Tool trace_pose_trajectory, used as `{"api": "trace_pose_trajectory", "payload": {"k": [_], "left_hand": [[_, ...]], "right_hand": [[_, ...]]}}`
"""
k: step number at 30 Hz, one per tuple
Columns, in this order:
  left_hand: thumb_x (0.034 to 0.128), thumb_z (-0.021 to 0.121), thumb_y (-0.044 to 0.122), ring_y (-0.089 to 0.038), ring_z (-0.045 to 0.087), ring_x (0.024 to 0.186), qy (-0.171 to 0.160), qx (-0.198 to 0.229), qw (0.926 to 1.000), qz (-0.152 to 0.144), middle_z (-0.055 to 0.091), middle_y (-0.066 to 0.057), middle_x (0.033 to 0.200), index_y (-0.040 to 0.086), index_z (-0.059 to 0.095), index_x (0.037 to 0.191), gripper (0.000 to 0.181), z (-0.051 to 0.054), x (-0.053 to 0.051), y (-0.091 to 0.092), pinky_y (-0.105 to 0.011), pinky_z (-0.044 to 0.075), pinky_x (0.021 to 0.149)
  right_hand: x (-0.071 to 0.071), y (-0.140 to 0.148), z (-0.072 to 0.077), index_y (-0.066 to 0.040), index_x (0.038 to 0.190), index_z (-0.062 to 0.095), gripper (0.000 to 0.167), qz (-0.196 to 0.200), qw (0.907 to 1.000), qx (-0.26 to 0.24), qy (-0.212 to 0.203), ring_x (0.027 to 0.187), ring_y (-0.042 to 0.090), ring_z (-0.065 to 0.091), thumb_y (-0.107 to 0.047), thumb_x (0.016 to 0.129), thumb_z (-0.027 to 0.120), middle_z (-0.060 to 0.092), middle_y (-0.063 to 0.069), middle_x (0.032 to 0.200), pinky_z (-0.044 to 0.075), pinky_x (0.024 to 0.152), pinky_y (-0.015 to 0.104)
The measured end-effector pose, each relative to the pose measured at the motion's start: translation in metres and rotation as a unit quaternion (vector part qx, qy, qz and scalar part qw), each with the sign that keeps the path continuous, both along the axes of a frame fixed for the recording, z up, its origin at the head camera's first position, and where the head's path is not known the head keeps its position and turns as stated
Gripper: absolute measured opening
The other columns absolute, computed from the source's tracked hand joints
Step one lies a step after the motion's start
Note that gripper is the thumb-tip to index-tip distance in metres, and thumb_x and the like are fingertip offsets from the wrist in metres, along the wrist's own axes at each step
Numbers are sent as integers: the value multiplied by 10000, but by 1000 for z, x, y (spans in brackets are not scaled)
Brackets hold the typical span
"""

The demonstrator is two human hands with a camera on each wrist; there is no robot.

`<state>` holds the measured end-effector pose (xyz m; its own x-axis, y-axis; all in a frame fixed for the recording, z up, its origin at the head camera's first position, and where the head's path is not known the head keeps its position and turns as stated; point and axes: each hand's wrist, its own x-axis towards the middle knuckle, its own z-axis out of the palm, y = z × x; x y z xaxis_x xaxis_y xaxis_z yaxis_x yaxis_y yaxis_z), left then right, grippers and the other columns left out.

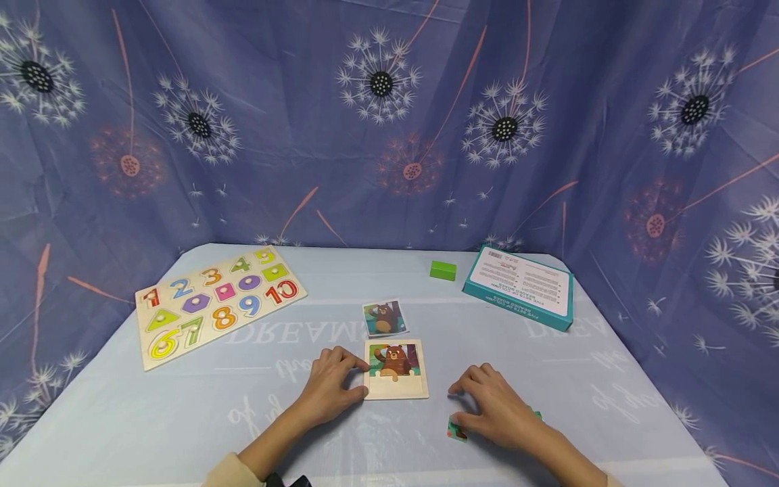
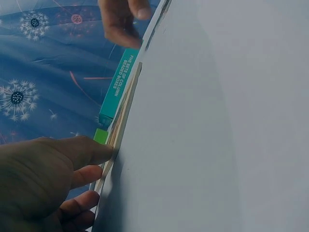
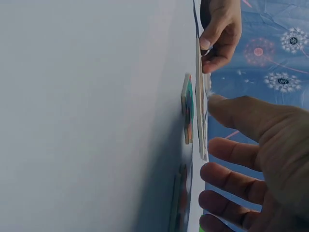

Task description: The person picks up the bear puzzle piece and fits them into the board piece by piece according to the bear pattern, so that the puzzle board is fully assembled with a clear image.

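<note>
With the puzzle board (image 1: 410,389) taken as the middle of a clock and 12 pointing away from the person, the bear picture (image 1: 394,360) fills the board's upper part, while the lower part lies bare apart from a rounded tab reaching down into it. I judge the work to be roughly halfway: the bear's head and body look settled in place, and the bottom portion is left to fill. The left hand (image 1: 333,384) is at 9 o'clock, thumb and forefinger set apart and resting against the board's edge, likely to steady it. The right hand (image 1: 494,409) is at 4 o'clock, its fingers spread and no piece visibly gripped, over a loose piece (image 1: 458,431) near its thumb; a green edge of another piece (image 1: 537,414) shows beyond that hand. The right wrist view shows pieces lying apart from the board, though overlap hides how many remain. Just off the board at 12 lies a picture card (image 1: 385,319) with a similar bear, probably the guide. Farther out on the surface (image 1: 331,284) are a number board (image 1: 165,296) at 10, a green block (image 1: 443,270) at 1 and a teal box (image 1: 517,287) at 2.
</note>
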<state>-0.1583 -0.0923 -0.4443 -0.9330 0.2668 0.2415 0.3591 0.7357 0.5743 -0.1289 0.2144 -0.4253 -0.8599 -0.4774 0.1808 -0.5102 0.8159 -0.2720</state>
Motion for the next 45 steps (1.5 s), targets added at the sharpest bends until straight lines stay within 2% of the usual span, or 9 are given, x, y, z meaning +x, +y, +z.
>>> {"api": "trace_pose_trajectory", "payload": {"k": [10, 18, 24, 32, 45], "left_hand": [[708, 750, 202, -125, 392, 893, 31, -7, 10000, -49, 534, 29, 953, 177, 676, 945, 249, 0, 0, -1, -345, 294, 795], [708, 750, 206, -124, 390, 888, 29, -1, 10000, -43, 532, 32, 951, 180, 677, 946, 251, 0, 0, 0, -338, 291, 784], [708, 749, 207, -126, 394, 896, 42, -1, 10000, -30, 532, 32, 953, 181, 677, 944, 248, -1, 0, 0, -338, 292, 786], [708, 748, 206, -123, 392, 894, 38, 6, 10000, -9, 536, 31, 956, 184, 678, 942, 245, -1, 1, 0, -336, 291, 786], [705, 751, 209, -120, 395, 895, 25, -13, 10000, 19, 533, 36, 950, 185, 676, 937, 246, -2, 0, 0, -331, 290, 781]], "right_hand": [[16, 6, -7, -283, 950, 636, 354, 143, 9990, 123, 402, 838, -15, 336, -477, 684, 765, 506, -199, 935, 342, 748, 240], [19, 7, -6, -270, 952, 630, 367, 84, 9992, 318, 248, 859, -5, 340, -479, 684, 769, 492, -193, 933, 347, 754, 259], [20, 8, -6, -266, 927, 643, 330, -29, 9994, 298, 147, 850, -7, 332, -450, 687, 775, 488, -195, 913, 336, 748, 246], [18, 8, -8, -275, 885, 648, 291, -86, 9995, 166, 272, 829, -12, 322, -420, 677, 790, 487, -192, 896, 338, 744, 248], [19, 9, -5, -286, 880, 661, 224, -77, 9998, 183, 52, 830, -9, 330, -373, 710, 778, 513, -188, 924, 341, 741, 250]]}}
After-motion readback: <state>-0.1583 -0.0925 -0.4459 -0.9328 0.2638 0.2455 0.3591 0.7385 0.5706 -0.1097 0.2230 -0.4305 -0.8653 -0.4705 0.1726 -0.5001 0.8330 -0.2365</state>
